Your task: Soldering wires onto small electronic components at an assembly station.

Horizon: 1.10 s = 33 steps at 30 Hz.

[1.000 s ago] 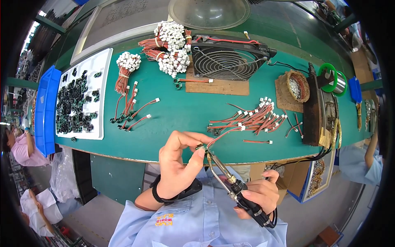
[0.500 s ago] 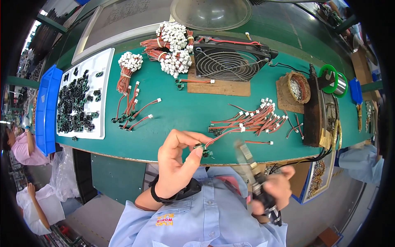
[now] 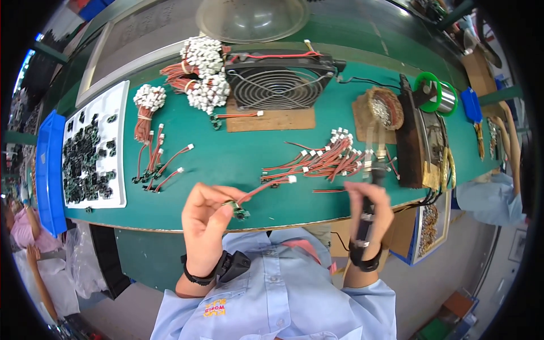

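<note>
Left hand [image 3: 205, 222], lower centre of frame: thumb and fingers pinch a small dark green component with a red-and-brown lead wire ending in a white plug [image 3: 241, 211]. The lead runs up-right over the green bench mat [image 3: 238, 156]; its plug lies near centre.

Right hand [image 3: 369, 211], lower right of centre: closed around a black-handled soldering iron [image 3: 369, 187], metal tip pointing up toward the dark soldering station [image 3: 411, 144] at right. Tip looks blurred, so I can't tell if it touches anything.

Between the hands, slightly above: a loose pile of red wire leads with white plugs [image 3: 328, 158]. Upper centre: a black square fan with wire grille [image 3: 279, 84] on a brown board. Left of it, bundled white-plug harnesses [image 3: 201, 71]. Far left: white tray of small black parts [image 3: 93, 147], beside a blue bin [image 3: 46, 170]. Green solder spool [image 3: 433, 93] at upper right.
</note>
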Motion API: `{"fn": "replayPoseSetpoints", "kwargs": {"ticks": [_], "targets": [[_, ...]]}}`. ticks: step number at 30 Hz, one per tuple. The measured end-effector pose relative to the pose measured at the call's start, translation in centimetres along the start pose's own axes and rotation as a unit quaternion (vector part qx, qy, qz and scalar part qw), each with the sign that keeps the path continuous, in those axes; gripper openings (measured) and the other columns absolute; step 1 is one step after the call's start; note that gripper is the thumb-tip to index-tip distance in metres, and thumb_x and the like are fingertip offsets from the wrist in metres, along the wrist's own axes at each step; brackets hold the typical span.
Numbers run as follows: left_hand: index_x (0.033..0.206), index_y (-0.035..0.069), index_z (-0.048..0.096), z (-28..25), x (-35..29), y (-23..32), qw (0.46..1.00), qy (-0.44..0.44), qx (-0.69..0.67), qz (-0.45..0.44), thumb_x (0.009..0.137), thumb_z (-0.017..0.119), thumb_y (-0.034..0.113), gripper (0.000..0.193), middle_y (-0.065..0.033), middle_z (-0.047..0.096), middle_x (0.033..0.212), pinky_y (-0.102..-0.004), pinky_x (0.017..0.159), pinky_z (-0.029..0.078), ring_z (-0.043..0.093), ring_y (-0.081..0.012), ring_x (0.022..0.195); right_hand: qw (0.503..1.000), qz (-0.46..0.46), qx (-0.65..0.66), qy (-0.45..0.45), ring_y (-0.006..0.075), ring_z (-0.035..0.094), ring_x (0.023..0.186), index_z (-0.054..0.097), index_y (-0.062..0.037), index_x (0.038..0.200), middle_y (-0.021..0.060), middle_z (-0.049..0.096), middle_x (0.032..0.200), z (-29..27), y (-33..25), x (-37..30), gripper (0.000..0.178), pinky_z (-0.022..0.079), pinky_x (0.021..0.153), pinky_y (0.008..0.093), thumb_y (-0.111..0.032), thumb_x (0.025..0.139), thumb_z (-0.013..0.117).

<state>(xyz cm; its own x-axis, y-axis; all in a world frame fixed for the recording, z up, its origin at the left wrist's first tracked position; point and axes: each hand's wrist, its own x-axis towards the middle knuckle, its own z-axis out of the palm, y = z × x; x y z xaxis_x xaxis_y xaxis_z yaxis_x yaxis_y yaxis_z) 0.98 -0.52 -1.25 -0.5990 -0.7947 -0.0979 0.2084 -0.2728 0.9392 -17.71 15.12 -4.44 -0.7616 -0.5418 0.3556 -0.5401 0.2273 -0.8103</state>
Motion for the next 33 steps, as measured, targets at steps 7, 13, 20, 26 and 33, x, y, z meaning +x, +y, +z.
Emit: {"fn": "replayPoseSetpoints", "kwargs": {"ticks": [7, 13, 20, 26, 33], "targets": [[0.086, 0.001, 0.044, -0.1, -0.3, 0.1, 0.996, 0.011, 0.081, 0.038, 0.083, 0.052, 0.002, 0.008, -0.0157, 0.059, 0.095, -0.0258, 0.075, 0.041, 0.051, -0.0124, 0.078, 0.923, -0.284, -0.237, -0.105, 0.025, 0.059, 0.077, 0.06, -0.0077, 0.092, 0.0096, 0.06, 0.082, 1.0, -0.2, -0.5, 0.027, 0.046, 0.075, 0.0376, -0.006, 0.065, 0.062], [0.09, 0.001, 0.045, -0.1, -0.8, 0.3, 0.991, -0.015, 0.128, 0.037, 0.083, 0.051, -0.001, 0.009, -0.0133, 0.055, 0.1, -0.0253, 0.078, 0.039, 0.05, -0.0117, 0.083, 0.929, -0.274, -0.217, -0.124, 0.0251, 0.059, 0.074, 0.058, -0.006, 0.093, 0.0096, 0.06, 0.082, 0.4, -0.1, -0.6, 0.028, 0.044, 0.069, 0.0368, -0.002, 0.066, 0.06], [0.093, 0.0, 0.046, 0.0, -1.2, 0.6, 0.982, -0.059, 0.171, 0.05, 0.083, 0.05, -0.003, 0.011, -0.0118, 0.054, 0.098, -0.0252, 0.079, 0.038, 0.049, -0.0122, 0.086, 0.942, -0.252, -0.198, -0.1, 0.0259, 0.058, 0.073, 0.057, -0.0044, 0.094, 0.0103, 0.059, 0.082, 0.4, -0.1, -0.9, 0.029, 0.044, 0.066, 0.0358, -0.001, 0.065, 0.06], [0.095, -0.001, 0.048, 0.2, -1.2, 0.8, 0.978, -0.066, 0.193, 0.045, 0.083, 0.05, -0.004, 0.012, -0.0111, 0.054, 0.096, -0.0249, 0.079, 0.038, 0.049, -0.0123, 0.085, 0.942, -0.235, -0.212, -0.112, 0.0261, 0.057, 0.072, 0.057, -0.0048, 0.095, 0.0109, 0.058, 0.082, -0.9, 0.4, -1.7, 0.032, 0.045, 0.064, 0.0341, 0.001, 0.065, 0.061], [0.094, -0.002, 0.057, 1.8, -1.1, 1.7, 0.938, -0.13, 0.314, 0.066, 0.077, 0.06, -0.004, 0.018, -0.0088, 0.057, 0.08, -0.0254, 0.064, 0.045, 0.055, -0.0142, 0.07, 0.991, -0.101, 0.043, -0.075, 0.0262, 0.061, 0.077, 0.05, -0.0048, 0.092, 0.0156, 0.061, 0.09, -0.7, -1.6, -2.7, 0.036, 0.048, 0.067, 0.0326, 0.017, 0.065, 0.062]]}}
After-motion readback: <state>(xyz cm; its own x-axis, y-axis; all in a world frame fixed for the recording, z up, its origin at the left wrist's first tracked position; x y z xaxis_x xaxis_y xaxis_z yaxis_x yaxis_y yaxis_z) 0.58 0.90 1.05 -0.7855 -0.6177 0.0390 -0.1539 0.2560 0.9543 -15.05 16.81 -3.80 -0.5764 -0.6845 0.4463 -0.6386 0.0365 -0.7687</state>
